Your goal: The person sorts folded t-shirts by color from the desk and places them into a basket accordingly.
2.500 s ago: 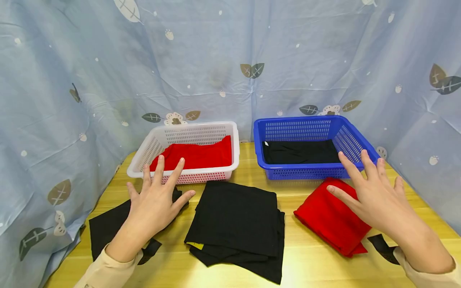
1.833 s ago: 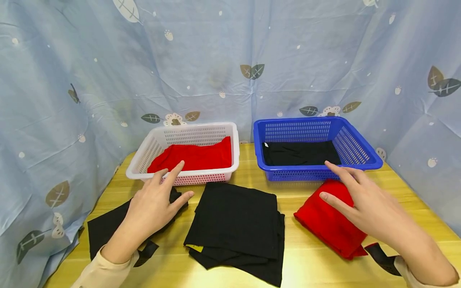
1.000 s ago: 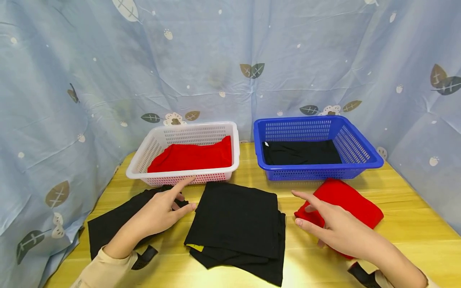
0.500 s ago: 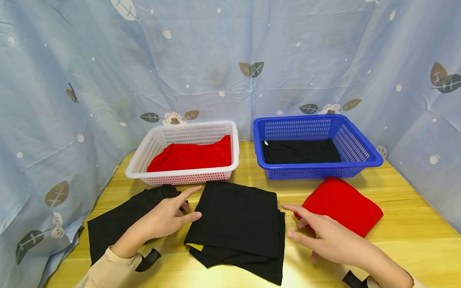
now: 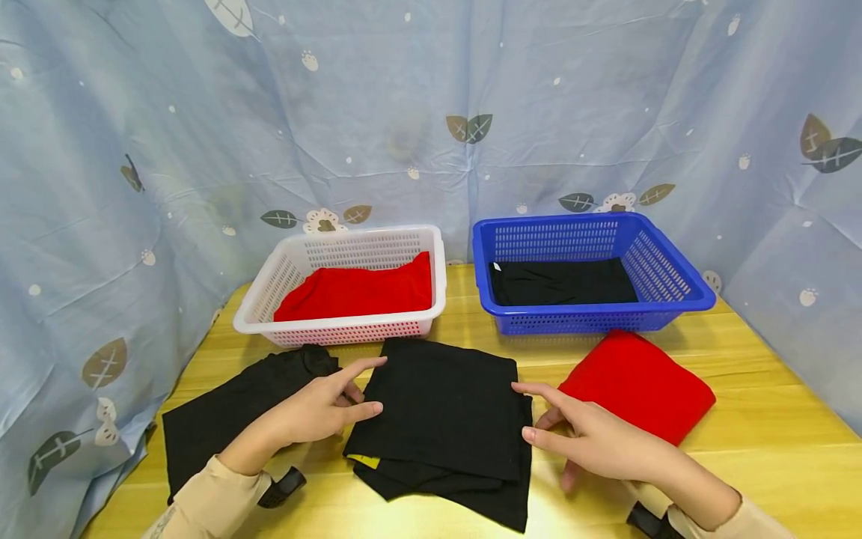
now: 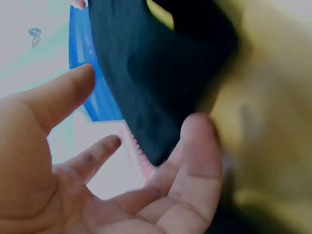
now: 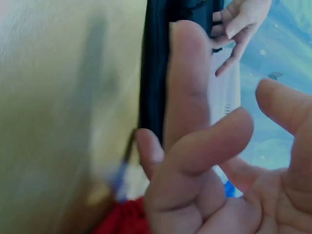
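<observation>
A stack of folded black cloth [image 5: 438, 412], with a yellow patch showing at its near left corner, lies mid-table between both hands. My left hand [image 5: 316, 408] hovers at its left edge, thumb and index finger extended over it. At the opposite edge is my right hand [image 5: 592, 438], its index fingertip and thumb overlapping the cloth's border. Neither hand grips anything. The left wrist view shows the black cloth [image 6: 151, 83] just beyond spread fingers. In the right wrist view the cloth [image 7: 155, 73] appears behind the fingers.
Folded red cloth [image 5: 640, 385] lies right, beside my right hand. Another black cloth [image 5: 222, 419] lies left, partly under my left forearm. Behind stand a white basket [image 5: 350, 328] holding red cloth and a blue basket [image 5: 572, 323] holding black cloth. A patterned curtain [image 5: 404, 90] encloses the table.
Both hands have come down and inward from their raised, spread pose to either side of the middle black cloth. The right hand has moved left, off the red cloth. The cloths and baskets stay put.
</observation>
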The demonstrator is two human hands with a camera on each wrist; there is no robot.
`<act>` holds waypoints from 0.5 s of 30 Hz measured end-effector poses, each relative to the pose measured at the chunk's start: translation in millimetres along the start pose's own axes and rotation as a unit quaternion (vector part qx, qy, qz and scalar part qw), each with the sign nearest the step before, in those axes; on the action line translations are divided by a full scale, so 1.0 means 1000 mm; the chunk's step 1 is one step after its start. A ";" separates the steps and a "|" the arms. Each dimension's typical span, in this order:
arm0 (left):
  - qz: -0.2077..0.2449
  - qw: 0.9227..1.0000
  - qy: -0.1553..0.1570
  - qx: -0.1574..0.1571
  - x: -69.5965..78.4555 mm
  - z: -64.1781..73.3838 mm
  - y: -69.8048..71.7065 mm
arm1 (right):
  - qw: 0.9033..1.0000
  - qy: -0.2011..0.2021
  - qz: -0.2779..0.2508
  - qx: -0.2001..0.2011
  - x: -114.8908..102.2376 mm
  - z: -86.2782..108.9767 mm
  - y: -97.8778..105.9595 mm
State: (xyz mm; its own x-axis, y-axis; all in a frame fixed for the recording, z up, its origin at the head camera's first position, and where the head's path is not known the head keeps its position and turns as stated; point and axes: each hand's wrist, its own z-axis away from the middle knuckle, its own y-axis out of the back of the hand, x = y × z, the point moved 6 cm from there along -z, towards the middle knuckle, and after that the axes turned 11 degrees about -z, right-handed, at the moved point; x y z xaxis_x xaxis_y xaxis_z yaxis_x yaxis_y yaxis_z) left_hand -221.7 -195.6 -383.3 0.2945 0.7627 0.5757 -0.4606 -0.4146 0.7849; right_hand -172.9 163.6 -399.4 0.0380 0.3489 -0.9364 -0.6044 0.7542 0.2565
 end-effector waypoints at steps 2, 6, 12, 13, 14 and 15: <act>0.039 0.999 0.006 -0.024 -0.001 -0.003 -0.005 | 0.999 -0.007 -0.035 -0.005 0.001 -0.005 -0.001; 0.074 0.996 0.003 -0.051 0.001 -0.009 -0.013 | 0.996 -0.023 -0.087 -0.013 0.004 -0.015 -0.005; 0.089 0.996 0.021 -0.017 -0.002 -0.011 -0.014 | 0.994 -0.033 -0.104 -0.013 0.007 -0.024 -0.010; 0.068 0.997 0.021 0.000 -0.002 -0.010 -0.013 | 0.994 -0.033 -0.102 -0.011 0.007 -0.025 -0.011; 0.041 0.999 0.021 0.017 -0.001 -0.009 -0.012 | 0.995 -0.031 -0.098 -0.010 0.006 -0.025 -0.011; 0.014 0.999 0.025 0.034 0.000 -0.008 -0.010 | 0.995 -0.029 -0.094 -0.008 0.006 -0.025 -0.011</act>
State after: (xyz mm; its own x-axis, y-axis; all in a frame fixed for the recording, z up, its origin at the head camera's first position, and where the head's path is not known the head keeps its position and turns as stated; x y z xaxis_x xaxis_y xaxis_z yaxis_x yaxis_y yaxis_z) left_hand -223.2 -187.4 -393.2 0.2396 0.7735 0.5868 -0.4098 -0.4673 0.7833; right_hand -185.5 143.6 -413.6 0.1968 0.2337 -0.9522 -0.5945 0.8007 0.0737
